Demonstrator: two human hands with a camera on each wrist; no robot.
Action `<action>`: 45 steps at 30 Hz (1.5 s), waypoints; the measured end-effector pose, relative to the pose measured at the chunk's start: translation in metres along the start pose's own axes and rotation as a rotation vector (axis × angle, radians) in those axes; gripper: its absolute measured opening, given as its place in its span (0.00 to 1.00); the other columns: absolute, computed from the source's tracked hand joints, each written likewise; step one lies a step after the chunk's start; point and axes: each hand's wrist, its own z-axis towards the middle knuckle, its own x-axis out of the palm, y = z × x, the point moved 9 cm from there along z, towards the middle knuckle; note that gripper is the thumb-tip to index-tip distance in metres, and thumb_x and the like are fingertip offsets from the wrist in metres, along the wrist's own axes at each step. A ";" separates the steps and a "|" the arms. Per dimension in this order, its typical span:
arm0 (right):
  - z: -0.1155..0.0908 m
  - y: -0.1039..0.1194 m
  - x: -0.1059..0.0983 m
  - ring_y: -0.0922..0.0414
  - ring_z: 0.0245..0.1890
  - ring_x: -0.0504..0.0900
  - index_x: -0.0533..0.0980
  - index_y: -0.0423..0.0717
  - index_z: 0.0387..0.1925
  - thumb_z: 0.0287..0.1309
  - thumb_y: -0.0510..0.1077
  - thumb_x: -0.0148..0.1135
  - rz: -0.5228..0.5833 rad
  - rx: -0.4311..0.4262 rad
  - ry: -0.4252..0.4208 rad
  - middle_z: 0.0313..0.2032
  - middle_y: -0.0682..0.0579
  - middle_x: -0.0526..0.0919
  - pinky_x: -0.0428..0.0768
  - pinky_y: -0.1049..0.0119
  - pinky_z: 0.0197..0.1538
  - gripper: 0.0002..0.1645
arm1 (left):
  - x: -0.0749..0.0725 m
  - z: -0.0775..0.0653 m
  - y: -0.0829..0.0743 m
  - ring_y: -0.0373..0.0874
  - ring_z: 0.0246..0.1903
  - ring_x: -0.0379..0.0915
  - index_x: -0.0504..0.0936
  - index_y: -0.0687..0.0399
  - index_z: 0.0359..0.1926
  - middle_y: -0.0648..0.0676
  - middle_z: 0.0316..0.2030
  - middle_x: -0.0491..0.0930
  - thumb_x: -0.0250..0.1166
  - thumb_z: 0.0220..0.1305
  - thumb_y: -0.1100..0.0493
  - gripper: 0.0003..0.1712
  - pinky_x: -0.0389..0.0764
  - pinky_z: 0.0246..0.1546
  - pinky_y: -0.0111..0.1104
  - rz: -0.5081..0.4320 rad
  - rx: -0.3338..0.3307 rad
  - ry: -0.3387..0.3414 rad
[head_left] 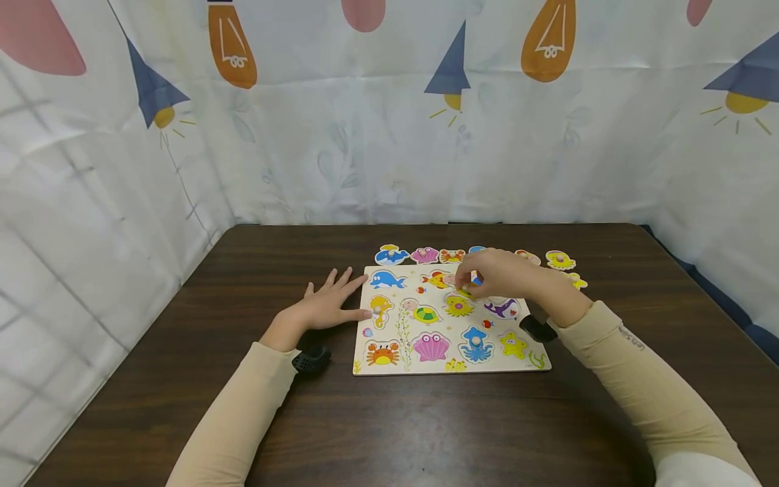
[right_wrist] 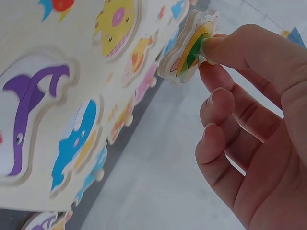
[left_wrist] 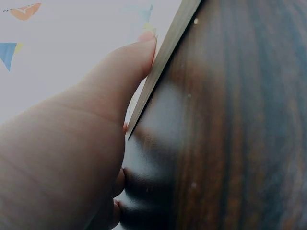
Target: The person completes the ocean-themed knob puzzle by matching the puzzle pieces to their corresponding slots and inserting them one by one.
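My right hand [head_left: 502, 274] is over the upper right part of a wooden sea-animal puzzle board [head_left: 453, 331]. Its thumb and forefinger pinch a turtle puzzle piece [right_wrist: 193, 50], green and yellow, held tilted above the board in the right wrist view. My left hand [head_left: 328, 302] lies with fingers spread at the board's left side, thumb and forefinger touching the edge. A knobbed seahorse piece [head_left: 380, 311] and a squid piece [head_left: 476, 343] sit in their slots. The printed turtle picture [head_left: 425, 313] shows left of centre on the board.
Behind the board stands a row of loose pieces: a whale [head_left: 391, 255], a pink shell [head_left: 425, 255], a crab [head_left: 452, 256] and a yellow octopus [head_left: 560, 260]. A yellow piece [head_left: 575, 280] lies at the right, partly hidden by my forearm. Curtains hang beyond the dark table [head_left: 414, 433].
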 end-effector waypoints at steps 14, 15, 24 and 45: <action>0.038 0.028 0.028 0.55 0.37 0.79 0.86 0.52 0.36 0.60 0.37 0.72 -0.021 -0.006 0.091 0.33 0.61 0.81 0.79 0.66 0.41 0.07 | 0.000 -0.001 0.001 0.64 0.78 0.24 0.46 0.41 0.84 0.61 0.81 0.36 0.57 0.67 0.25 0.55 0.32 0.65 0.74 0.002 0.003 -0.003; 0.040 0.029 0.030 0.55 0.37 0.78 0.86 0.53 0.36 0.60 0.37 0.72 -0.018 0.003 0.098 0.33 0.61 0.81 0.79 0.66 0.41 0.06 | 0.000 -0.001 0.000 0.64 0.78 0.24 0.46 0.41 0.84 0.61 0.81 0.36 0.57 0.67 0.25 0.55 0.32 0.66 0.74 0.000 0.003 -0.004; 0.049 0.035 0.044 0.60 0.35 0.76 0.86 0.54 0.36 0.60 0.38 0.72 -0.058 -0.015 0.120 0.33 0.61 0.80 0.77 0.66 0.41 0.06 | -0.001 0.001 0.000 0.65 0.78 0.25 0.46 0.41 0.84 0.61 0.81 0.36 0.57 0.67 0.25 0.56 0.32 0.65 0.75 0.006 0.004 -0.008; 0.057 0.040 0.057 0.59 0.33 0.75 0.86 0.54 0.36 0.60 0.38 0.73 -0.077 0.040 0.168 0.31 0.59 0.79 0.75 0.65 0.38 0.07 | 0.000 0.000 -0.001 0.65 0.78 0.25 0.46 0.42 0.84 0.62 0.81 0.36 0.57 0.66 0.24 0.56 0.32 0.66 0.74 0.001 0.003 -0.009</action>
